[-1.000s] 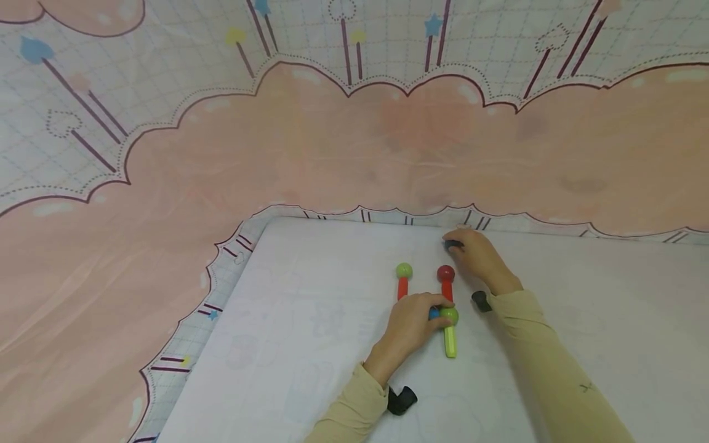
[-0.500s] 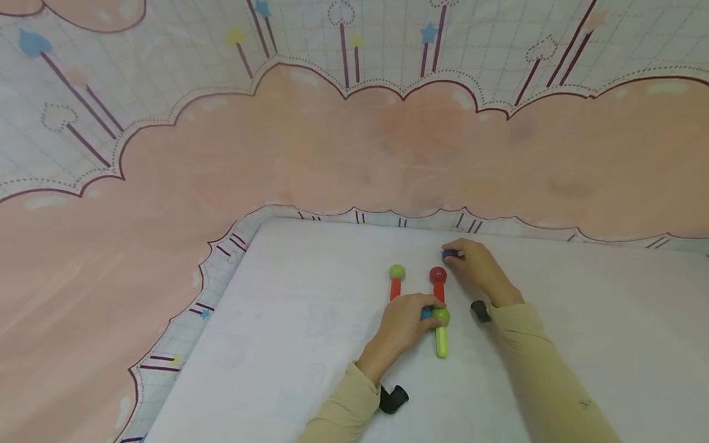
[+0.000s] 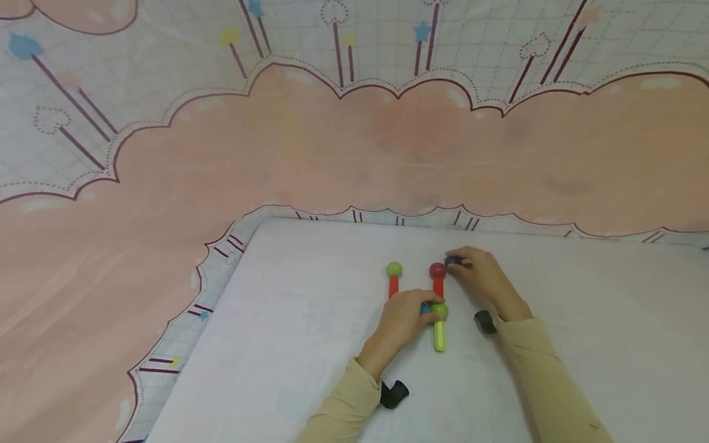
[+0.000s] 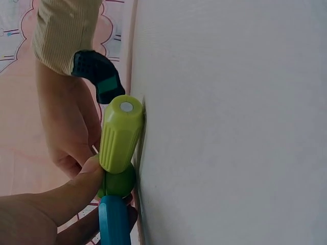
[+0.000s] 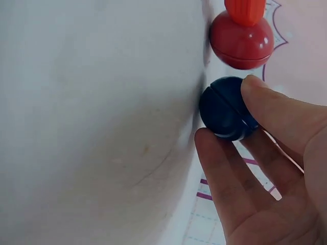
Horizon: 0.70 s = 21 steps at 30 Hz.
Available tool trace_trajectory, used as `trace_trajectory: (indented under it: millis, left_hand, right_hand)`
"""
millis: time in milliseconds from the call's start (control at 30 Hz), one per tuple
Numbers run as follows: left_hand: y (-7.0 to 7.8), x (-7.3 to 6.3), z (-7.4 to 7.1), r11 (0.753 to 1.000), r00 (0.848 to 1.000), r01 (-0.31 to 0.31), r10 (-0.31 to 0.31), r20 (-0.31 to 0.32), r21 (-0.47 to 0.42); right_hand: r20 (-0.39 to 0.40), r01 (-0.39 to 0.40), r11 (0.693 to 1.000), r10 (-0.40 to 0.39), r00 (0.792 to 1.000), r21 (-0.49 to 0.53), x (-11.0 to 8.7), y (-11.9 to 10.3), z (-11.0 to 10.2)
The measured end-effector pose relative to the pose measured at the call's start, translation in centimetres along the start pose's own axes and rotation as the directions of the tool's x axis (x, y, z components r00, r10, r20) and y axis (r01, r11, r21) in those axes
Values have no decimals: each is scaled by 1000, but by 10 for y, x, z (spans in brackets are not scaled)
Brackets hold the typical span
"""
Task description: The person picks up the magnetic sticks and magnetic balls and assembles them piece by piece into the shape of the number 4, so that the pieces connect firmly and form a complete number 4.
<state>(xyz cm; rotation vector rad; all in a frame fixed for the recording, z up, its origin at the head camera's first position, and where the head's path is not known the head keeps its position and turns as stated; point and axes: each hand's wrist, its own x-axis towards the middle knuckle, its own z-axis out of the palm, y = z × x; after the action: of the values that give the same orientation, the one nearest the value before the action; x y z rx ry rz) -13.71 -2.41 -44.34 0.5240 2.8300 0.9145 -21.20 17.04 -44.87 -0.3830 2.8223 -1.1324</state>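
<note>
My left hand (image 3: 401,317) pinches a green ball (image 4: 118,181) where a blue rod (image 4: 114,222) and a yellow-green rod (image 4: 121,135) meet it. From that ball a red rod (image 3: 438,288) runs away from me to a red ball (image 3: 437,270). Another red rod (image 3: 393,286), topped by a second green ball (image 3: 394,269), shows left of it; its lower end is hidden by the left hand. Between thumb and fingers, my right hand (image 3: 487,280) holds a dark blue ball (image 5: 225,109), close beside the red ball; a small gap shows in the right wrist view.
The pieces lie on a white tabletop (image 3: 299,277). A patterned pink cloth or wall covering (image 3: 332,147) lies beyond its far edge. Black wrist devices (image 3: 394,394) sit at both cuffs, the other one (image 3: 485,322) beside the right sleeve.
My right hand has come nearer with the dark blue ball, from beyond the red ball to its right side. The left hand keeps its grip on the green ball; the view has shifted slightly.
</note>
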Motion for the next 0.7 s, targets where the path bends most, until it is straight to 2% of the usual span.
trace_trajectory:
  millis: [400,700]
  left_hand:
    - [-1,1,0,1000,1000,-6,6,-2,4]
    - [-1,1,0,1000,1000,-3,3,1,-4]
  right_hand:
    - [-47,69,997,-68,997,25,-12,3,2]
    - [-32,87,996,-86,996,24,-19,3,1]
